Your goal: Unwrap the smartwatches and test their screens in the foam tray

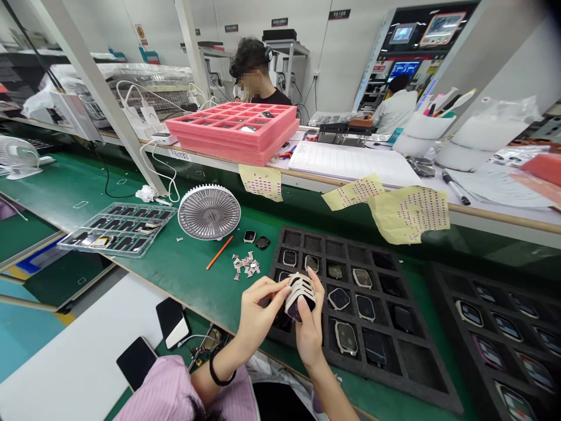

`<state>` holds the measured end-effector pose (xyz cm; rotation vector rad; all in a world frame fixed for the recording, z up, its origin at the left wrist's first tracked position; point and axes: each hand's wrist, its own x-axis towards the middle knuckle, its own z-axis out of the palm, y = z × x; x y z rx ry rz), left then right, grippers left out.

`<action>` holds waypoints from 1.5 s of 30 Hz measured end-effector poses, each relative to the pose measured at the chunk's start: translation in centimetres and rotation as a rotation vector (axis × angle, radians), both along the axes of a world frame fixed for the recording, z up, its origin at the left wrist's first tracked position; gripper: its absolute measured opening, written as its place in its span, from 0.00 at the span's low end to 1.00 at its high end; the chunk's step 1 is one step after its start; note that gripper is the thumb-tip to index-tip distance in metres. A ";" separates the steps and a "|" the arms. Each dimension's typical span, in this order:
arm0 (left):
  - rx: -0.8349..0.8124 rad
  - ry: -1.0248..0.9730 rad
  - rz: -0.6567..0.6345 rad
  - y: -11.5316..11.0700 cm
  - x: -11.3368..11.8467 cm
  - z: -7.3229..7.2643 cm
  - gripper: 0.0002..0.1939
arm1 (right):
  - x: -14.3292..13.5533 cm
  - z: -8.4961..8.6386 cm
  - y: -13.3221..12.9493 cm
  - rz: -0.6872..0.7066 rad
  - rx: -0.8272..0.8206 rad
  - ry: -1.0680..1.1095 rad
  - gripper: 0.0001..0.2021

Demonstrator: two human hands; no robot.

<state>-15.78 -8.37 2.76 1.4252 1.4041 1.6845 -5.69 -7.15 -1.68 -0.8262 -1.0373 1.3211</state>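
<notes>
My right hand (312, 333) is closed around a short stack of silver watch cases (300, 287), tilted above the foam tray; a dark glassy face shows at its lower end. Against the stack's left edge, the thumb and forefinger of my left hand (259, 304) are pinched together. Whatever lies between those fingertips is too small to make out. Below and to the right, a dark grey foam tray (427, 389) holds several watch bodies, among them a silver-rimmed watch (346, 337). Small silvery pieces (246, 266) lie scattered on the green mat left of the tray.
A round fan (209, 212), an orange stick (220, 252) and two small watch parts lie beyond my hands. At left is a clear compartment tray (144, 242). Another foam tray (442, 286) sits right. Pink foam trays (228, 143) top the shelf; a person (263, 76) sits behind it.
</notes>
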 end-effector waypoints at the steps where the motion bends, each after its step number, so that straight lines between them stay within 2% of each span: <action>1: 0.013 -0.003 0.014 0.0 0.1 -0.1 0.08 | 0.0 0.0 -0.2 0.009 -0.001 0.003 0.26; 6: 0.098 0.002 0.042 -0.5 0.6 -0.7 0.08 | -0.3 -0.1 -1.0 0.045 -0.006 0.030 0.27; 11: 0.068 0.040 -0.094 -0.6 0.3 -1.3 0.13 | -0.1 -0.1 -0.7 -0.057 -0.012 0.030 0.28; 16: 0.060 -0.020 -0.259 -0.9 0.6 -2.2 0.16 | 0.2 0.0 -0.4 -0.036 -0.042 0.075 0.28; 20: 0.029 -0.095 -0.236 -1.6 1.5 -2.7 0.16 | 0.1 0.1 -0.5 -0.050 -0.050 0.035 0.29; 22: 0.016 -0.068 -0.243 -1.5 1.3 -2.7 0.16 | 0.0 0.2 -0.3 -0.058 -0.054 0.009 0.28; 24: -0.007 0.020 -0.286 -0.9 0.4 -2.7 0.18 | 0.1 0.5 0.1 -0.060 -0.050 -0.001 0.27; 26: -0.041 0.160 -0.254 0.1 -1.3 -3.0 0.18 | 0.1 0.7 0.6 -0.059 -0.047 0.000 0.27; 29: -0.114 0.477 0.033 1.8 -4.9 -4.1 0.15 | 0.3 0.9 0.9 -0.033 -0.076 0.017 0.27; 31: -0.171 0.754 0.151 2.6 -7.2 -5.2 0.11 | 0.4 1.2 0.9 -0.003 -0.111 0.040 0.27; 34: -0.171 1.073 0.127 3.1 -9.5 -7.0 0.10 | 0.4 1.6 0.7 0.044 -0.158 0.105 0.26; 37: -0.116 1.210 0.065 3.2 -10.3 -8.0 0.14 | 0.6 2.3 0.8 0.127 -0.223 0.222 0.25; 39: -0.087 1.205 0.027 3.3 -10.4 -7.7 0.14 | 0.8 2.7 1.2 0.245 -0.312 0.311 0.24; 41: -0.056 1.096 -0.004 3.3 -10.1 -6.2 0.13 | 1.1 2.9 1.9 0.416 -0.435 0.381 0.23; 43: -0.001 0.909 -0.050 3.1 -9.6 -3.6 0.12 | 1.4 3.0 2.5 0.596 -0.549 0.424 0.23; 45: 0.077 0.742 -0.177 2.7 -8.9 -0.4 0.10 | 1.4 2.9 2.8 0.746 -0.614 0.454 0.22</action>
